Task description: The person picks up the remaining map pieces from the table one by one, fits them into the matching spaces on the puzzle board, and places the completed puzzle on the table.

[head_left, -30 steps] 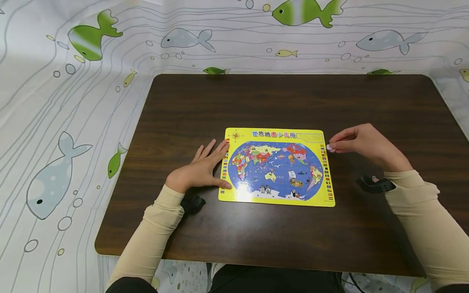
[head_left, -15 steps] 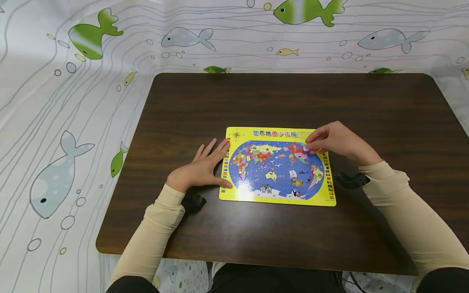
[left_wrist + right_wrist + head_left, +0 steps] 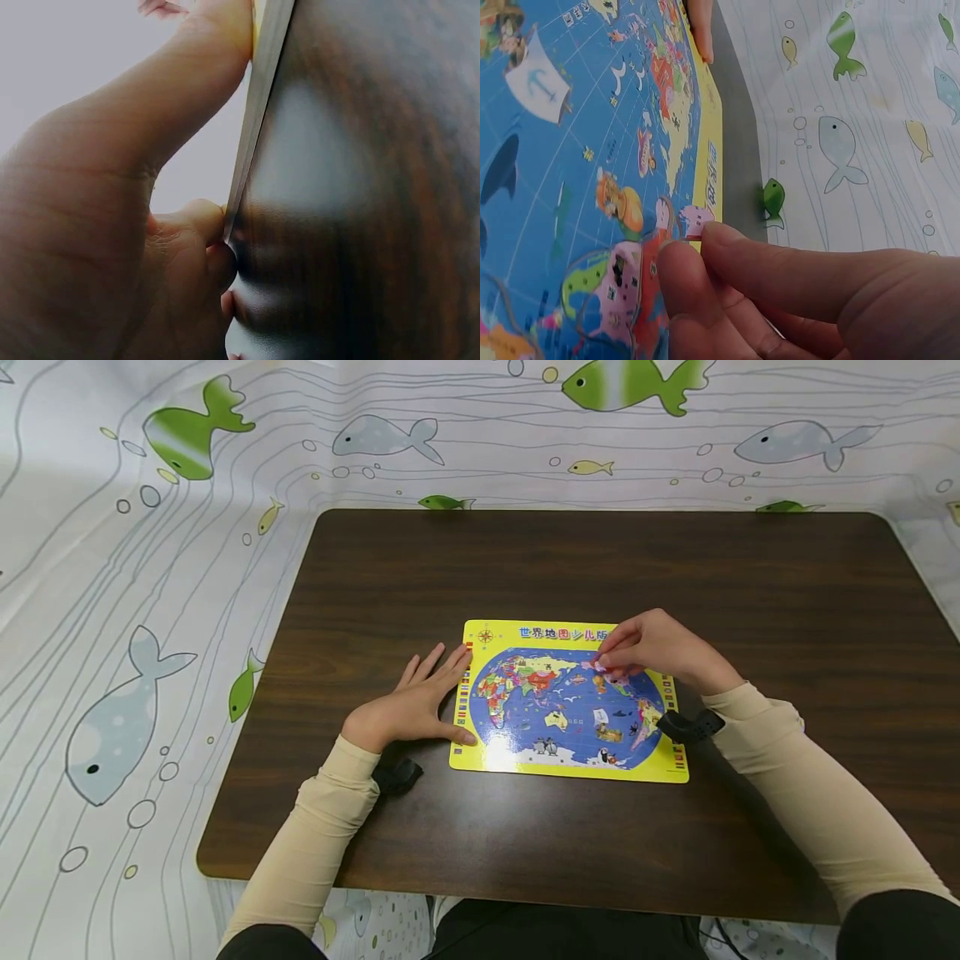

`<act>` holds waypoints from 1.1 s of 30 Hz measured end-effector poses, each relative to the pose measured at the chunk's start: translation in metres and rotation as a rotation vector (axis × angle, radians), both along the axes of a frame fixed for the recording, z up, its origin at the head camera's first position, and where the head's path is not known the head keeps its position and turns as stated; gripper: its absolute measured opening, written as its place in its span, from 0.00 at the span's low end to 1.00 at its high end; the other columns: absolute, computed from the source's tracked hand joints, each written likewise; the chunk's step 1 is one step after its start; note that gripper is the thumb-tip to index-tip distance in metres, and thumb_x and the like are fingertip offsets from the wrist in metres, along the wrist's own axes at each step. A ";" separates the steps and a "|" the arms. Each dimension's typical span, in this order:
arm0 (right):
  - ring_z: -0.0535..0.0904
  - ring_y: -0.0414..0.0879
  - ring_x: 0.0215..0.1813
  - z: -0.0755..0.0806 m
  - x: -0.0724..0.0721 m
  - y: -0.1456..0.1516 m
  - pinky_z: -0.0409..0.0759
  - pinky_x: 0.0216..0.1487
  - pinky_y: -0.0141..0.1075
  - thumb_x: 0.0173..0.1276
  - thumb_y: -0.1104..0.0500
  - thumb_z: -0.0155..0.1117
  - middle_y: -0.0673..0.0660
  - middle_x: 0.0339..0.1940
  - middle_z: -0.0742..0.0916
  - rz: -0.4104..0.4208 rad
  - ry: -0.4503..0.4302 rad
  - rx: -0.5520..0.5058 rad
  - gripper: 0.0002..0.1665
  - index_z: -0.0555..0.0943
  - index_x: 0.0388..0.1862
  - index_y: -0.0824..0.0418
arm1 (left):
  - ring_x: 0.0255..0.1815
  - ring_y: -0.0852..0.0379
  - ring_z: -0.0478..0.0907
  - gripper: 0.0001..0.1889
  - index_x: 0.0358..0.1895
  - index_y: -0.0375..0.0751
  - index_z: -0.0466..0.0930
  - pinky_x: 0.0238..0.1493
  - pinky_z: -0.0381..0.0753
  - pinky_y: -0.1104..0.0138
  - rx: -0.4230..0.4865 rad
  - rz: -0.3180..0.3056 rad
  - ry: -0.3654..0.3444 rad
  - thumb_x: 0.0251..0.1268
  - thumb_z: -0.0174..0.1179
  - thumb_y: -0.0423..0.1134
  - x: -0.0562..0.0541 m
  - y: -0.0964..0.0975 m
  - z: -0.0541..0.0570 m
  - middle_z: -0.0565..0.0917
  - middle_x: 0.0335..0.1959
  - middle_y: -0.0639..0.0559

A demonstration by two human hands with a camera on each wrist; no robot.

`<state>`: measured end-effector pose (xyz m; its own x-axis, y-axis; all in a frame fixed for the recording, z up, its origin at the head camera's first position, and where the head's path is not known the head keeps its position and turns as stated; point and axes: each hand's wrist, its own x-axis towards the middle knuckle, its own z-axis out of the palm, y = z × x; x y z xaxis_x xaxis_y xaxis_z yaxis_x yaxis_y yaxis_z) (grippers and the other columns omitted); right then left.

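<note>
A yellow-bordered world map board [image 3: 558, 706] lies flat on a dark wood-grain table [image 3: 525, 835], between the person's 2 hands. Its title [image 3: 562, 634] runs along the top border in 7 multicoloured Chinese characters, 世界地图少儿版, the last of them just beside the right hand [image 3: 663, 647]. A compass rose [image 3: 485, 636] is printed left of the title, and small flags [image 3: 461, 702] line the left and right borders; their captions are too small to read. The left hand [image 3: 411, 710] rests at the board's left edge with its fingers spread wide, the thumb touching the lower part of that border. The right hand reaches over the upper right of the map, its thumb and index finger pinching 1 small pink piece [image 3: 697, 217]. The piece is near the top border, beside the red and pink printed land; whether it touches the board I cannot tell, and its dark marks are illegible. A white sail [image 3: 540, 79] printed on the blue sea bears an anchor. Black wrist devices [image 3: 397, 777] sit below both hands, at the cuffs of beige sleeves [image 3: 300, 835]. Behind the table hangs a white cloth [image 3: 495, 402] patterned with green and grey-blue fish.
</note>
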<state>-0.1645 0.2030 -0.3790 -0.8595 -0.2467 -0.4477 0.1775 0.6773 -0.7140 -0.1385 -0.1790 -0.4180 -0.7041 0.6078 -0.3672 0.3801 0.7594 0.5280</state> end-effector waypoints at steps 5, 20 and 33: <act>0.90 0.47 0.35 -0.003 -0.003 -0.004 0.90 0.41 0.36 0.72 0.55 0.72 0.60 0.41 0.93 0.002 0.006 -0.016 0.20 0.86 0.54 0.68 | 0.88 0.47 0.20 0.67 0.87 0.51 0.31 0.85 0.21 0.43 0.003 0.002 -0.001 0.57 0.72 0.67 0.000 0.000 0.000 0.32 0.89 0.58; 0.84 0.47 0.31 -0.010 -0.005 -0.019 0.84 0.35 0.34 0.72 0.57 0.73 0.61 0.38 0.92 0.039 0.089 0.076 0.15 0.87 0.50 0.67 | 0.88 0.47 0.20 0.67 0.87 0.52 0.31 0.85 0.22 0.43 -0.007 -0.004 0.006 0.57 0.71 0.68 0.000 0.000 -0.002 0.30 0.88 0.58; 0.82 0.52 0.41 -0.017 -0.002 -0.025 0.80 0.43 0.36 0.70 0.60 0.73 0.62 0.44 0.91 0.075 0.218 0.126 0.08 0.88 0.45 0.64 | 0.88 0.47 0.20 0.67 0.86 0.52 0.30 0.84 0.21 0.42 -0.004 -0.002 0.005 0.57 0.71 0.68 0.000 0.000 -0.003 0.30 0.88 0.59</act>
